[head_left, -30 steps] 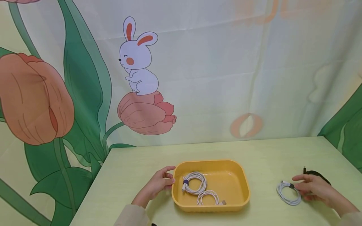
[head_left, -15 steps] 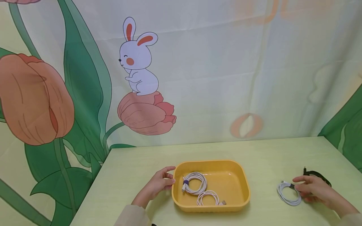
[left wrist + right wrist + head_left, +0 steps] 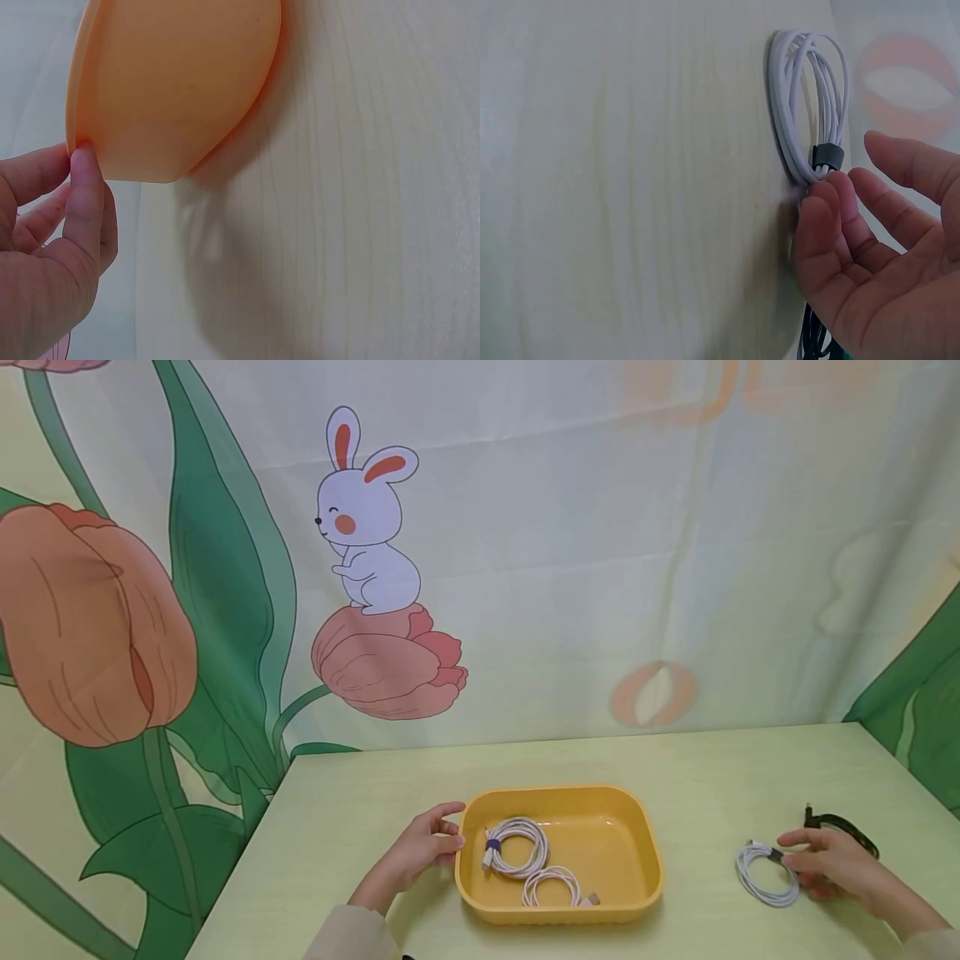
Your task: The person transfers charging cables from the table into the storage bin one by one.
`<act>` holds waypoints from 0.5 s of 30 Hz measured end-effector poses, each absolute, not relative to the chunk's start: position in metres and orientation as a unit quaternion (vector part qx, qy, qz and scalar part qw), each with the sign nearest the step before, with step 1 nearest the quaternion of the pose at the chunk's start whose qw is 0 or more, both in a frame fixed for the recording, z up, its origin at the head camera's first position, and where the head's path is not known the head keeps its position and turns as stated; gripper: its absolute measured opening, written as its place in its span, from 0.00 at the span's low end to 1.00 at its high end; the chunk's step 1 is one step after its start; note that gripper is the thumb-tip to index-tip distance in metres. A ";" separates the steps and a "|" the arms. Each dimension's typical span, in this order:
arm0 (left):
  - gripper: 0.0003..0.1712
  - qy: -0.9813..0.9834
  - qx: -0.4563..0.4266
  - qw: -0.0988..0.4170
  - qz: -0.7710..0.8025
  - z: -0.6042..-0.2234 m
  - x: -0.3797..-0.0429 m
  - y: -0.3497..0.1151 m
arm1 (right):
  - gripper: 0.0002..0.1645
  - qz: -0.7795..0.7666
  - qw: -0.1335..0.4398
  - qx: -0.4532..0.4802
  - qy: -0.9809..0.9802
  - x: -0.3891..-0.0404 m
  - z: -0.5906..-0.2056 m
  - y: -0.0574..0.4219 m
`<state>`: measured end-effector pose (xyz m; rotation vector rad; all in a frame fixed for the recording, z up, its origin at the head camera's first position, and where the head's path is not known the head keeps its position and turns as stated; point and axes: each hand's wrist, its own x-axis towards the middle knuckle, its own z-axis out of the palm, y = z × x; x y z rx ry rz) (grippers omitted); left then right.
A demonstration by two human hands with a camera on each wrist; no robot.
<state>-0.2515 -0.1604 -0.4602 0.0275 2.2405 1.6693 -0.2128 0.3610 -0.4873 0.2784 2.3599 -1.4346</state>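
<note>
In the head view, a yellow tray (image 3: 621,860) stands on the table. It holds a thick coiled white cable (image 3: 534,833) with a purple tie and a thinner white cable (image 3: 551,873) with a USB plug. Fingertips of my left hand (image 3: 418,850) touch the tray's left rim from outside, also visible in the left wrist view. To the right, my right hand (image 3: 836,862) is beside a coiled white cable (image 3: 765,893) with a black tie (image 3: 828,156). Its fingers are loosely bent, the thumb apart; whether fingertips touch that cable is unclear. A black cable (image 3: 843,827) lies partly hidden behind this hand.
The pale green table (image 3: 705,802) ends at a printed cloth backdrop (image 3: 540,568) with a rabbit and tulips. A small dark object (image 3: 408,957) shows at the bottom edge near the left sleeve (image 3: 352,933).
</note>
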 end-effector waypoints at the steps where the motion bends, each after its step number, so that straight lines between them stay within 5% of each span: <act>1: 0.29 0.790 0.010 0.173 0.589 -0.460 -0.251 -0.160 | 0.30 -0.507 0.180 0.099 0.837 -0.213 -0.488 0.361; 15: 0.29 0.791 0.006 0.175 0.587 -0.460 -0.252 -0.161 | 0.29 -0.480 0.174 0.099 0.854 -0.212 -0.486 0.358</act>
